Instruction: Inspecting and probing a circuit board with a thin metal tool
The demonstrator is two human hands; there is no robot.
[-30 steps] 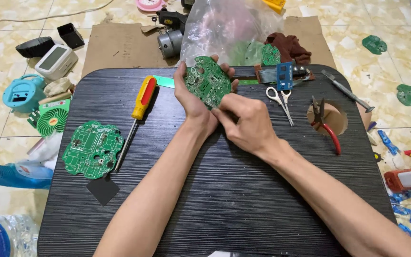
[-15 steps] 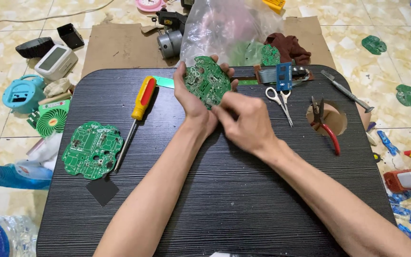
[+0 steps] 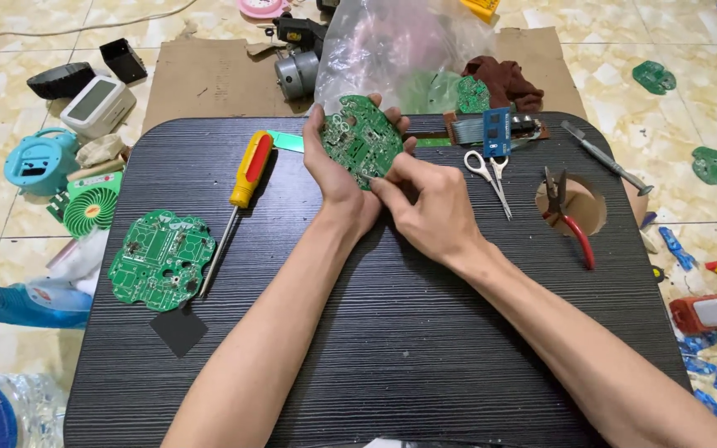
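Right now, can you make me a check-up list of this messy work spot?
Surface: black ridged tabletop with a round hole at right.
Job's things: green circuit board, upright in the left hand; right hand pinches its lower edge.
Clutter: second green board, yellow-red screwdriver, scissors, red-handled pliers, clear plastic bag.
Grip: left closed on the board; right fingertips closed on its edge.
Cables: white cord on the floor.
Surroundings: tiled floor, cardboard sheet, small green fan.
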